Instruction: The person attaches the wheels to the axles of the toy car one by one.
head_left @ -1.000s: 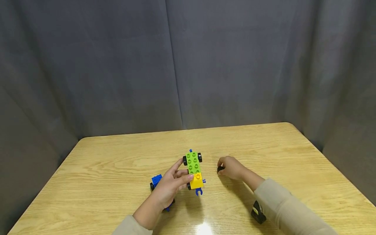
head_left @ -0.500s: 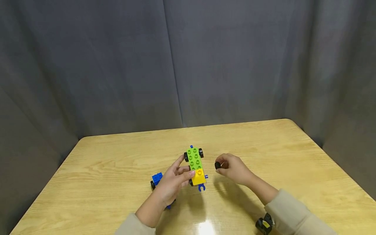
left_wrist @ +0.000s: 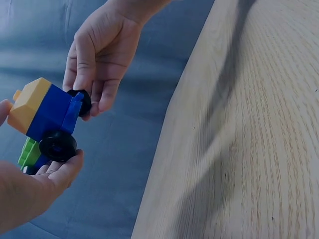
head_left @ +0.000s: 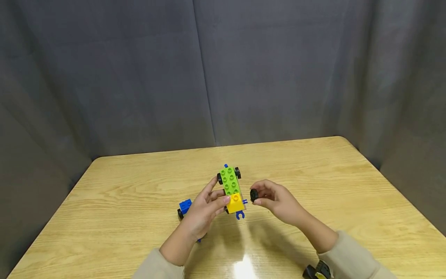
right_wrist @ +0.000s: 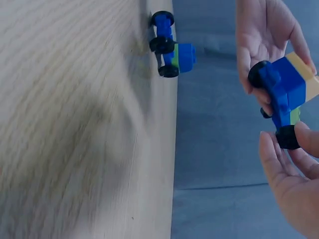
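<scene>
My left hand (head_left: 205, 211) grips a toy car (head_left: 230, 181) above the table, thumb on its yellow block. Green studs cover the car's far half, and a blue hook sticks out at the near end. Black wheels sit at both far corners and at the near left; at the near right a bare blue axle stub (head_left: 245, 201) shows. Just right of this stub, my right hand (head_left: 278, 201) pinches a black wheel (head_left: 254, 195) between thumb and fingers. In the right wrist view that wheel (right_wrist: 287, 137) overlaps the end of the car's blue chassis (right_wrist: 279, 97).
A second toy car (head_left: 185, 205) with a blue block stands on the wooden table (head_left: 122, 193), partly hidden behind my left hand. The right wrist view shows its black wheels and blue block (right_wrist: 185, 58). A grey curtain (head_left: 139, 77) hangs behind the table.
My right hand has raised the wheel off the table and brought it left, close to the axle stub. The wheel has turned to show its flat face. The left hand still holds the car.
</scene>
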